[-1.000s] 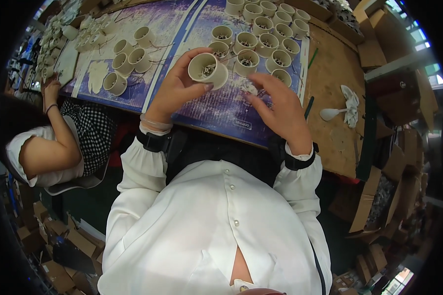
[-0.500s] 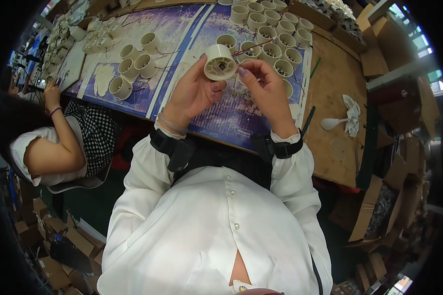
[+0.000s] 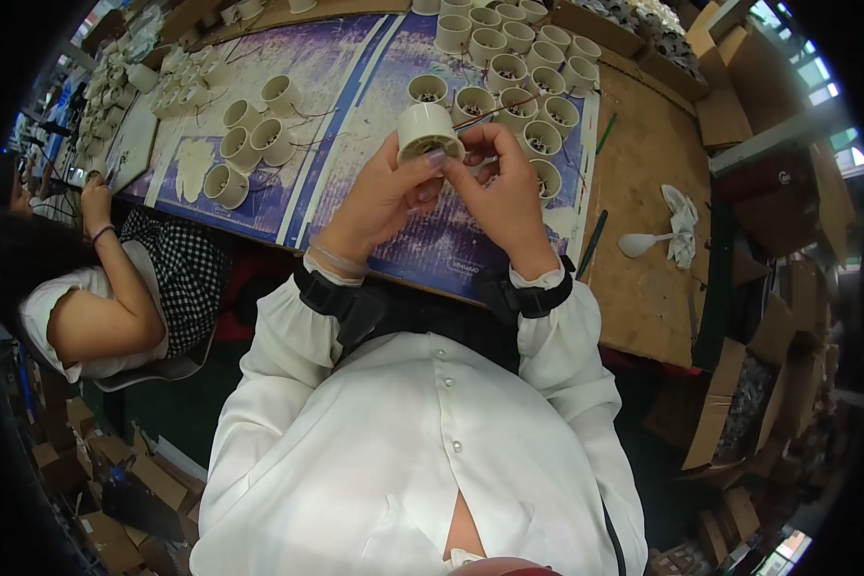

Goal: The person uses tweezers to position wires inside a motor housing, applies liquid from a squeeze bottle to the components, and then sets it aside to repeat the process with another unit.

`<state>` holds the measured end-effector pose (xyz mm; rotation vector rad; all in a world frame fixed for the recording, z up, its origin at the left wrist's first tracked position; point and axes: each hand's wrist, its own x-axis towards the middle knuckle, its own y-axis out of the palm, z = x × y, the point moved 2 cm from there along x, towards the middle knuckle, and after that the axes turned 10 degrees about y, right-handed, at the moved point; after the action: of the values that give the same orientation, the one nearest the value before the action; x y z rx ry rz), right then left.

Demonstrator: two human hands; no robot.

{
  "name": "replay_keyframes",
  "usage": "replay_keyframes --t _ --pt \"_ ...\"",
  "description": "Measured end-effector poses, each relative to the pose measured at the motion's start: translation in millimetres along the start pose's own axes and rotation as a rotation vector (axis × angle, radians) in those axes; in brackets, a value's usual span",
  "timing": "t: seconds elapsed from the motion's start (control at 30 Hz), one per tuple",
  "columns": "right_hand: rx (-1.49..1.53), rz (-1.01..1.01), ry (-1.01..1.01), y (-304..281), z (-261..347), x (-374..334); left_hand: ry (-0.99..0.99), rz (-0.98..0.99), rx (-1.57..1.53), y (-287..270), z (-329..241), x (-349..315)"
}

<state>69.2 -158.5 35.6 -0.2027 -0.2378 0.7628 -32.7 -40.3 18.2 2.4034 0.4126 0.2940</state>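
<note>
One white cup (image 3: 425, 122) is held tilted over the bench (image 3: 643, 302) by the left hand (image 3: 386, 197), right hand (image 3: 501, 187) narrowed at its rim (any pinch indiscernible), and the red wire (image 3: 492, 114) could be snagged on nearby cups (image 3: 543, 142) by turning.

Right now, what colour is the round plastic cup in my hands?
The round plastic cup is off-white, showing best in the head view.

Before me, my brown bench (image 3: 648, 298) carries a worn purple-and-white printed sheet (image 3: 432, 248) crowded with round cream cups (image 3: 506, 72); rightward lie a crumpled white cloth (image 3: 682, 232) and a slim dark-green stick (image 3: 593, 244).
</note>
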Motion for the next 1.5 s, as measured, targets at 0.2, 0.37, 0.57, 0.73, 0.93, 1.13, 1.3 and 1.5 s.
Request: replay_keyframes --t 0.2,0.37,0.57,0.73,0.93,1.13,1.3,1.5 --pt "0.319 0.151 -0.090 -6.7 0.8 -4.5 -0.003 0.018 -0.049 -7.7 -3.1 -4.8" --pt "0.426 0.185 -0.141 -10.8 11.8 -12.0 0.085 0.109 0.123 -3.9 -9.7 -7.0" --pt "0.532 0.113 -0.083 -7.1 13.6 -19.4 0.182 0.155 0.360 3.3 -11.3 -7.2" --pt "0.519 0.087 -0.152 -4.8 8.8 -16.6 0.193 0.165 0.322 8.9 -13.6 -5.2" --pt "0.597 -0.013 -0.209 6.0 13.4 -23.4 0.191 0.128 0.366 -2.2 -11.3 0.9" --pt "0.601 0.002 -0.050 4.1 11.3 -24.9 0.273 0.130 0.380 1.4 -13.1 -5.6" --pt "0.636 -0.016 -0.082 5.7 3.2 -26.0 0.147 0.155 -0.232 4.4 -13.1 -2.8" --pt "0.905 -0.024 0.183 3.8 -19.6 -24.2 0.256 0.177 0.271 6.5 -11.7 -5.3"
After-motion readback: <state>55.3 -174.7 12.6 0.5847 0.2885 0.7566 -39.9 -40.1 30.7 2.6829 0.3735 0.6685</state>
